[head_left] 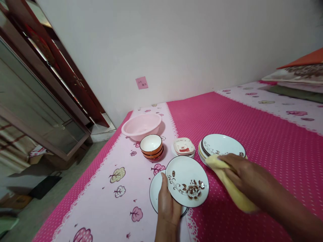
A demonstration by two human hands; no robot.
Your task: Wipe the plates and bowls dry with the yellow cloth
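While the left hand (168, 205) is closed on the near rim of a flowered plate (188, 181), with the thumb lying up its face, that plate overlaps a dark-rimmed plate (154, 193) lying flat on the bed (264, 134). The right hand (242, 173) is curled over a yellow cloth (236, 195), its fingers pressing the cloth against the near edge of a stack of plates (223, 144). Just left of that stack sit small square dishes (183, 147), piled together. Further left are nested orange bowls (151, 148), with a pink basin (141, 126) just behind them. Pillows (300, 75) lie at the far right.
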